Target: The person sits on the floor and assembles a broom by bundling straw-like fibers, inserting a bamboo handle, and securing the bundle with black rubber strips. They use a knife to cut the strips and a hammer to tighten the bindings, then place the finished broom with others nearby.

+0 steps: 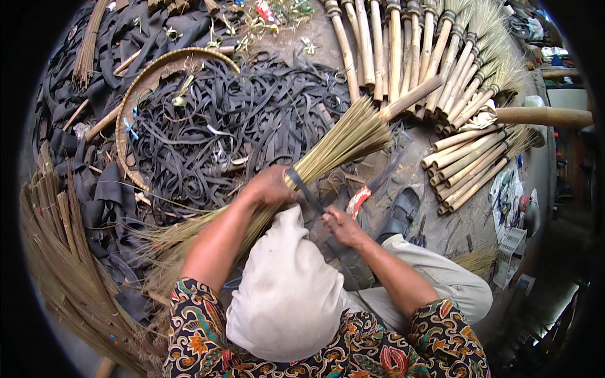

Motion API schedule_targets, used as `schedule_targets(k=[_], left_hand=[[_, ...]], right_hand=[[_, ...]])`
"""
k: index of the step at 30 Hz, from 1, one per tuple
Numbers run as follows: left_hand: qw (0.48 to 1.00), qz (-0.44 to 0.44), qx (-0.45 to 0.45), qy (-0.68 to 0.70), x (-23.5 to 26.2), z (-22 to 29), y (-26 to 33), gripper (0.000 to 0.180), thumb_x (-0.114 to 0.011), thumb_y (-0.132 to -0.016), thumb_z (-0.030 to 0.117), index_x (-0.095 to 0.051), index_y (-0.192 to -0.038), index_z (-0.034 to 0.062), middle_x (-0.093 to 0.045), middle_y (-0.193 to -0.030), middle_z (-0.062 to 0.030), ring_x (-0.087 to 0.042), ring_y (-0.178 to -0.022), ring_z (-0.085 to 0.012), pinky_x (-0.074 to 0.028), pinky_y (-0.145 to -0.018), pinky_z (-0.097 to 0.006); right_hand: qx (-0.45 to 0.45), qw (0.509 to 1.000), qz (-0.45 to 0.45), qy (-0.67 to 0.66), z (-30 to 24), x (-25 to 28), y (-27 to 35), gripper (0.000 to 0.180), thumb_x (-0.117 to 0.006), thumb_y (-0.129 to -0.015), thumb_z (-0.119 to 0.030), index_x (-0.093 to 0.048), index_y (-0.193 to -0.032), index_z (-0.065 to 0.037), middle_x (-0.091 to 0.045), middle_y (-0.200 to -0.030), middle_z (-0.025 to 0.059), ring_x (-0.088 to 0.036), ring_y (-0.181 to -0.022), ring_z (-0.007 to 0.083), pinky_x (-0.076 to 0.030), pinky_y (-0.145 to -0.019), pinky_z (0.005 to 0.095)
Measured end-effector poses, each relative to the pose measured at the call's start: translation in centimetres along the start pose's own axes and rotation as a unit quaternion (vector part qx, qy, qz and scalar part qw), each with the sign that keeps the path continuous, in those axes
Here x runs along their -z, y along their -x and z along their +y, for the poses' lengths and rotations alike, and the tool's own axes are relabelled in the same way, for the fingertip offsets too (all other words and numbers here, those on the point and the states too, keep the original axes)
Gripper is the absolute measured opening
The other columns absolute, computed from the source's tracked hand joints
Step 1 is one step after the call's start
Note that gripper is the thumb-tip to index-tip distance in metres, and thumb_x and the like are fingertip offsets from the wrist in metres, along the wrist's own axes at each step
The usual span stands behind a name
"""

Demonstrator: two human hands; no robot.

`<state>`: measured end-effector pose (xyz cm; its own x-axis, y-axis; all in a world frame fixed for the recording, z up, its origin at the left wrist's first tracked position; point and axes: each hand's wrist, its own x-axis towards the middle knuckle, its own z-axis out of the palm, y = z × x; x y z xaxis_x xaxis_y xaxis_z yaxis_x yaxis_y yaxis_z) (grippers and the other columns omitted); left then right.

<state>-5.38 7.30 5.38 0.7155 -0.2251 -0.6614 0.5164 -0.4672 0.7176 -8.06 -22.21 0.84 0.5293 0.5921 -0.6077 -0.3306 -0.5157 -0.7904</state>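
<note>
Brooms with bamboo handles (403, 53) fan across a littered grey floor (455, 232) to the right of a round woven tray (121, 126) heaped with black strips (208, 107); dark sheeting (110, 195) spreads to its left, and a red-handled knife (359, 200) shows to its right. Nearer the person than the tray, a bundle of thin sticks (343, 135) slants through the closed left hand (271, 186), while the right hand (343, 225), beside the bundle, pinches a dark band (306, 191) running across it.
</note>
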Motion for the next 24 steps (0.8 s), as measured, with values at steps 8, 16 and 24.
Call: schedule_targets(k=[8,16,24], left_hand=[[0.920,-0.370,-0.053,0.117,0.8,2.5,0.0,0.043,-0.088,-0.072,0.027,-0.072,-0.107,0.0061,-0.076,-0.097,-0.0067,-0.070,-0.086,-0.0193,-0.055,-0.080,-0.034],[0.985,-0.008,0.026,-0.172,-1.8,3.2,-0.8,0.048,-0.085,-0.070,0.031,-0.073,-0.106,0.0026,-0.077,-0.105,-0.0229,-0.075,-0.099,-0.0383,-0.059,-0.086,-0.045],[0.964,0.075,0.042,-0.250,-6.4,2.0,-1.2,0.026,-0.074,-0.080,0.018,-0.078,-0.101,0.0038,-0.078,-0.104,-0.0195,-0.076,-0.102,-0.0358,-0.061,-0.089,-0.048]], right_hand=[[0.189,0.959,0.123,0.173,-3.7,2.7,-8.8,0.030,-0.053,-0.109,-0.036,-0.060,-0.108,-0.007,-0.068,-0.099,0.0169,-0.066,-0.099,0.0323,-0.050,-0.086,0.0448],[-0.125,0.892,0.016,0.434,-10.7,3.7,-1.6,0.038,-0.058,-0.103,-0.034,-0.073,-0.121,-0.004,-0.075,-0.113,0.0251,-0.072,-0.108,0.0416,-0.055,-0.095,0.0533],[-0.098,0.975,0.068,0.189,-14.7,2.0,-8.5,0.041,-0.067,-0.100,-0.039,-0.073,-0.092,0.001,-0.071,-0.067,0.0132,-0.069,-0.055,0.0227,-0.051,-0.049,0.0392]])
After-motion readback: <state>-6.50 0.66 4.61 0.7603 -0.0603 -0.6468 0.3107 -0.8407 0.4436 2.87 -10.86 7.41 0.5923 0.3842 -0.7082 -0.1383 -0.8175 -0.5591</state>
